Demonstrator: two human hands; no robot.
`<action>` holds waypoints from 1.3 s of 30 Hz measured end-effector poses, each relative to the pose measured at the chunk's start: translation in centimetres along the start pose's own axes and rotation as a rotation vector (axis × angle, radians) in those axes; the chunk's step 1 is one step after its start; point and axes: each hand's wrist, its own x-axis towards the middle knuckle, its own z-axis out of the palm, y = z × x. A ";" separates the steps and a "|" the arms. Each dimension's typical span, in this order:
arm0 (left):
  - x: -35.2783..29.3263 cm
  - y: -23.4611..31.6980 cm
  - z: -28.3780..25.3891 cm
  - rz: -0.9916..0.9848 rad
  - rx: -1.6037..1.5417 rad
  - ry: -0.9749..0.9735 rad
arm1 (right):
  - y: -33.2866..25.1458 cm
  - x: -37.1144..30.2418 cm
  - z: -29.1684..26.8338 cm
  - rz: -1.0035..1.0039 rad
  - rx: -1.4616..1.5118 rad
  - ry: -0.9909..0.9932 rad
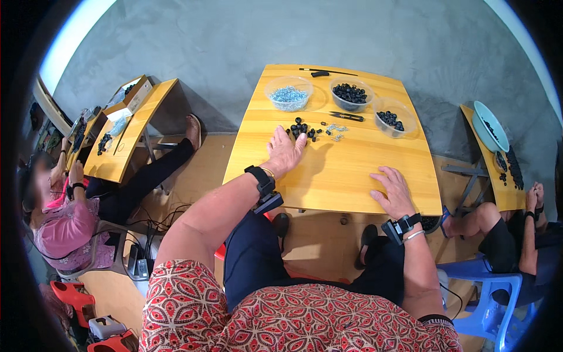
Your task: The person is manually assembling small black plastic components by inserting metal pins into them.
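Note:
On the wooden table (352, 176), my left hand (285, 154) lies with its fingers stretched toward a small pile of black, knob-like pieces (300, 127), touching or almost touching its near side. Beside that pile are a few small shiny metal pieces (335, 129), too small to name. My right hand (394, 192) rests near the table's right front edge, fingers apart and nothing in them. Behind the pile stands a clear bowl of shiny, bluish small parts (288, 95). Two clear bowls of black pieces (350, 94) are to its right, one nearer (390, 119). Black thread snips (347, 116) lie between them.
A thin black rod (328, 71) and a short black cylinder (320, 74) lie at the table's far edge. People sit at side tables, left (132, 144) and right (510, 193). A blue plastic chair (489, 293) stands at right; cables (153, 226) run over the floor at left.

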 end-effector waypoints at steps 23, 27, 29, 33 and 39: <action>-23.0 9.4 -17.1 1.078 -0.115 0.262 | -0.6 1.0 0.5 -0.038 0.017 0.024; -25.0 12.4 -16.8 1.306 -1.203 0.655 | 0.3 -0.2 -0.3 0.016 0.010 0.001; -23.8 14.9 -17.1 1.617 -1.291 0.584 | 0.1 0.1 -0.4 0.007 0.006 -0.005; -23.6 16.4 -16.6 1.736 -1.570 0.448 | -0.6 0.2 -0.3 0.012 0.032 -0.029; -22.3 12.8 -17.1 1.861 -1.563 0.565 | -1.0 0.5 -0.5 0.052 0.004 -0.064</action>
